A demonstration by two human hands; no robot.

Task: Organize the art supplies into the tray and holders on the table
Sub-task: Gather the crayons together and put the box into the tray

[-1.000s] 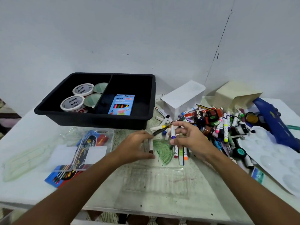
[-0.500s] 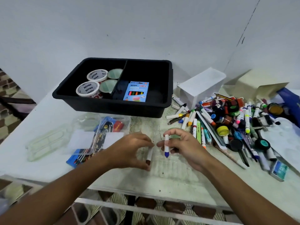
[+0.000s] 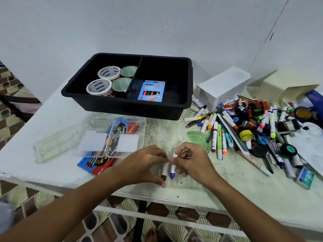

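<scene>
The left hand (image 3: 145, 165) pinches a brown-capped marker (image 3: 164, 171), its grip closed round the barrel. The right hand (image 3: 191, 161) pinches a blue-capped marker (image 3: 172, 172) just beside it, above the counter (image 3: 244, 187).

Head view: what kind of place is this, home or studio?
Probably a home craft corner, though I can't be sure. A worn white table stands against a bare wall over patterned floor tiles, with a loose marker pile and a black tray of tape rolls.
</scene>
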